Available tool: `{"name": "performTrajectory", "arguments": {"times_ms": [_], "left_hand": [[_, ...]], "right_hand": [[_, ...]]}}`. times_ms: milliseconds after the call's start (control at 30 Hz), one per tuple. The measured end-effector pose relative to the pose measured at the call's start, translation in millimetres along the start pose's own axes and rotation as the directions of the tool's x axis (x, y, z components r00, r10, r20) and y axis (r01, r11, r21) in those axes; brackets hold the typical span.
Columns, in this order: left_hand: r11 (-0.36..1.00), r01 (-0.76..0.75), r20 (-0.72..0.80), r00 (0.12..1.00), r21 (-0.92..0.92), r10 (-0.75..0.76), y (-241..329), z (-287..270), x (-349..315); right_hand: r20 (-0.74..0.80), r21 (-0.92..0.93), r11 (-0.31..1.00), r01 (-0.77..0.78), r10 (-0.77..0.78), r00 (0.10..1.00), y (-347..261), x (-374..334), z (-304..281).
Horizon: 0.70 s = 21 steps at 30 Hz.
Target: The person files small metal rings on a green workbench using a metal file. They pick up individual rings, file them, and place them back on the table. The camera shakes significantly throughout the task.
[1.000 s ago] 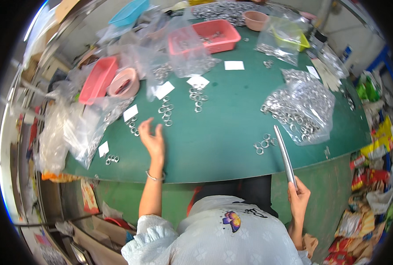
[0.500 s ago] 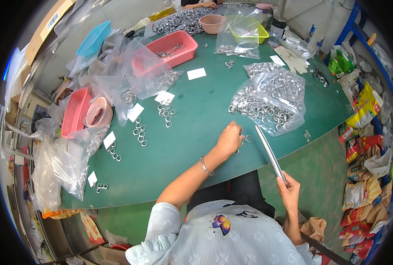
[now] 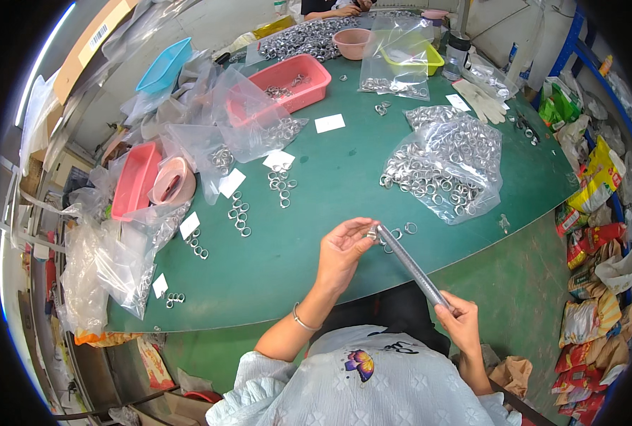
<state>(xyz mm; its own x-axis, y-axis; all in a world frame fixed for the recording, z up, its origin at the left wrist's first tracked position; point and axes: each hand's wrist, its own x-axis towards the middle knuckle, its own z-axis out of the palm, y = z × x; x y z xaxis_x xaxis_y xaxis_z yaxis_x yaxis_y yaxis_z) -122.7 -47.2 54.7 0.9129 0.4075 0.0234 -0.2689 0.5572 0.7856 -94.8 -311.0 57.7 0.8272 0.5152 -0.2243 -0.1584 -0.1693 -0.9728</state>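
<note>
My left hand [image 3: 340, 254] pinches a silver ring [image 3: 371, 233] between thumb and fingertips. In my right hand [image 3: 459, 318] is the thick end of a tapered metal ring mandrel [image 3: 411, 267], pointing up and to the left. Its thin tip is right at the pinched ring; whether the tip has entered it, I cannot tell. A few loose silver rings [image 3: 410, 228] lie on the green table [image 3: 316, 241] just beyond the tip. Farther back, a clear plastic bag [image 3: 488, 186] has many similar rings spilling from its mouth.
Left of my hands, short rows of rings [image 3: 238, 213] lie beside white paper slips [image 3: 231, 182]. Pink trays [image 3: 316, 79] and plastic bags [image 3: 117, 266] crowd the left side. A co-worker's hands [image 3: 348, 10] show at the far edge. Bagged goods [image 3: 584, 312] line the right.
My left hand has come up from the table with a ring and turned toward the mandrel. The mandrel has swung left, its tip now meeting the left fingers. The view has shifted slightly.
</note>
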Motion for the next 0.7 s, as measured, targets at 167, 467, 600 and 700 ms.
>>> {"name": "performTrajectory", "arguments": {"times_ms": [167,467,600,700], "left_hand": [[0.981,-0.144,0.012,0.990,0.128,0.144,5.1,5.9,-8.2],[0.948,-0.207,0.081,0.978,0.242,0.193,19.9,15.1,-14.9],[0.942,-0.211,0.103,0.976,0.260,0.190,25.1,19.8,-18.0],[0.932,-0.260,0.159,0.961,0.254,0.225,25.7,20.1,-18.2]], "right_hand": [[0.031,-0.009,1.000,0.027,-0.027,0.999,-2.3,-3.4,-1.0],[0.078,-0.031,0.998,0.045,-0.043,0.996,-7.2,-6.8,-11.9],[0.086,-0.033,0.998,0.052,-0.049,0.995,-7.7,-7.6,-13.6],[0.091,-0.025,0.998,0.056,-0.053,0.994,-7.4,-8.0,-14.2]]}}
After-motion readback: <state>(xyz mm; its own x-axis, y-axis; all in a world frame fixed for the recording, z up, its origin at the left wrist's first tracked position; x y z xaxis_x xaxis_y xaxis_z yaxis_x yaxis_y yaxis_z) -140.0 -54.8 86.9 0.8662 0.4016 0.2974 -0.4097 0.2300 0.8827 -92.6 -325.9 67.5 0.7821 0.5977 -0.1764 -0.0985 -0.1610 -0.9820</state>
